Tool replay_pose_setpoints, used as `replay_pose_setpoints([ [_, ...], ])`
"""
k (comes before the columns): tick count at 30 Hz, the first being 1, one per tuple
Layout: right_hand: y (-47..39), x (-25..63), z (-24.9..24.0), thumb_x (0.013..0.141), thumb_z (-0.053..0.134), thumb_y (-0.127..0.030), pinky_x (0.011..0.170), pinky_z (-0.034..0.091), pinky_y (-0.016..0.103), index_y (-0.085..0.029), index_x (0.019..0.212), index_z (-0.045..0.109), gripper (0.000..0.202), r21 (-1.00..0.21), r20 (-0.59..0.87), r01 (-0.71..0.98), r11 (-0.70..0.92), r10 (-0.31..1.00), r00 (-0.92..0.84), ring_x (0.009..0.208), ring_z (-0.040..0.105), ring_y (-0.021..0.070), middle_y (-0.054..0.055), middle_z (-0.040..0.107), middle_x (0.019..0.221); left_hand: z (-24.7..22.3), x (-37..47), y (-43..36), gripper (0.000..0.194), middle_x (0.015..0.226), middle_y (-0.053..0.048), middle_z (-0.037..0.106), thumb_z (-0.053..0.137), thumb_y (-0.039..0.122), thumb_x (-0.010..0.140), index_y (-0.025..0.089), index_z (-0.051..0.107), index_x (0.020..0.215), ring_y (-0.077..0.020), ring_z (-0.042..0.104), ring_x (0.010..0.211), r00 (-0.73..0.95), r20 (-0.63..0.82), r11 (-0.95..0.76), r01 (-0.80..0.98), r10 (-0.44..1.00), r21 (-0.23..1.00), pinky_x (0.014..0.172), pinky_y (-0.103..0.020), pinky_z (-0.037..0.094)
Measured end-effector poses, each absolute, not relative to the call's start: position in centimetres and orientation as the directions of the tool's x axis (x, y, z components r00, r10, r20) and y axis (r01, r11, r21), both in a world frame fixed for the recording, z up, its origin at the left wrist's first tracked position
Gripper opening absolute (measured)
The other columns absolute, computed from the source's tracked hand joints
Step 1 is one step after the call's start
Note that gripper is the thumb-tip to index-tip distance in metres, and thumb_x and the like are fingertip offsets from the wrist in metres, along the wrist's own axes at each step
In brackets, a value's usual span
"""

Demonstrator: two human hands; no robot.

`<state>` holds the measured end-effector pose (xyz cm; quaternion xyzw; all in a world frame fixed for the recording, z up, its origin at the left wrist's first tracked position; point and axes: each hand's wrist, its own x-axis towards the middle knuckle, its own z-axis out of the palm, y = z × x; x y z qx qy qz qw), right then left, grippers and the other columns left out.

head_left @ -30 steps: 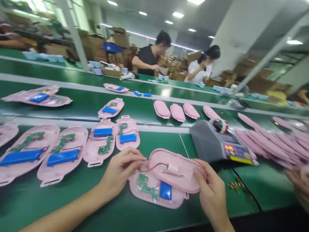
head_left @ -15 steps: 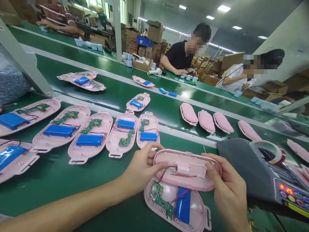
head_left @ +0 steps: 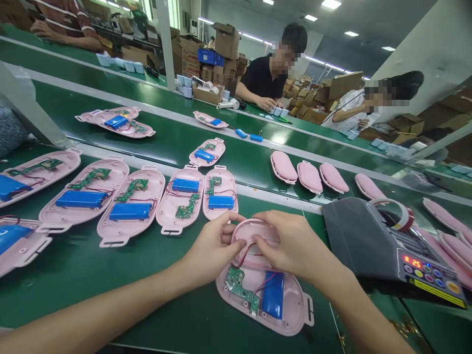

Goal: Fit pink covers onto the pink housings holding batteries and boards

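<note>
Both hands hold a pink shell cover (head_left: 243,233), its hollow inside facing me. My left hand (head_left: 217,241) grips its left end, thumb inside the rim. Over the right part lies my right hand (head_left: 285,241), fingers on the far rim and thumb inside, hiding much of the cover. Thin red and black wires run from the cover down to a green circuit board (head_left: 241,290). That board and a blue battery (head_left: 273,295) sit in an open pink shell (head_left: 295,314), which lies on the green table just below the cover.
Several open pink shells (head_left: 131,216) with batteries and boards lie at the left. A grey tape dispenser (head_left: 361,241) stands at the right, near a tape roll (head_left: 400,216). Closed pink cases (head_left: 309,177) lie beyond. Other people sit across the line.
My right hand has moved left along the cover, from its right end to over its middle, thumb now inside near my left thumb. The view has shifted slightly.
</note>
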<state>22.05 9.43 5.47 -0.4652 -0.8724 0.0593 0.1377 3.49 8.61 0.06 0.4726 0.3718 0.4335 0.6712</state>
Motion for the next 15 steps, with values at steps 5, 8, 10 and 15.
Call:
replay_pose_setpoints([
  [5,9.73,21.83,5.82,0.09,0.046,-0.024,0.061,0.036,0.027,-0.015,0.099,0.066,0.025,-0.142,0.166,0.788,0.599,0.799,-0.578,0.072,0.06,0.0176,0.007,0.066,0.088,0.08,3.51,8.78,0.034,0.08,-0.001,0.073,0.07,0.01,0.07,0.016,0.057,0.101,-0.0143,0.07,0.068,0.336,-0.132,0.234,-0.284,0.932,0.93,0.062,-0.024,0.055],
  [8,9.69,21.73,5.84,0.091,0.049,-0.029,0.066,0.037,0.027,-0.02,0.107,0.066,0.025,-0.255,0.147,0.801,0.541,0.841,-0.521,0.08,0.062,0.0175,0.004,0.068,0.095,0.05,3.43,8.76,0.037,0.081,-0.003,0.073,0.072,0.012,0.068,0.016,0.057,0.102,-0.0153,0.07,0.068,0.338,-0.149,0.25,-0.278,0.929,0.928,0.062,-0.025,0.055],
  [10,9.56,21.78,5.75,0.089,0.055,-0.033,0.066,0.035,0.026,-0.022,0.104,0.066,0.021,-0.301,0.119,0.828,0.473,0.88,-0.46,0.08,0.061,0.0173,0.001,0.068,0.093,0.1,3.37,8.78,0.039,0.082,-0.004,0.073,0.073,0.014,0.068,0.016,0.057,0.103,-0.0167,0.07,0.069,0.339,-0.163,0.264,-0.276,0.926,0.924,0.061,-0.026,0.056],
  [15,9.78,21.36,5.24,0.083,0.062,-0.028,0.059,0.028,0.025,-0.019,0.083,0.06,0.01,-0.296,0.105,0.875,0.383,0.924,-0.369,0.068,0.053,0.0151,0.0,0.063,0.078,0.36,3.41,9.12,0.038,0.086,-0.004,0.072,0.07,0.015,0.067,0.015,0.058,0.103,-0.0163,0.069,0.071,0.32,-0.135,0.216,-0.233,0.938,0.948,0.065,-0.026,0.055],
])
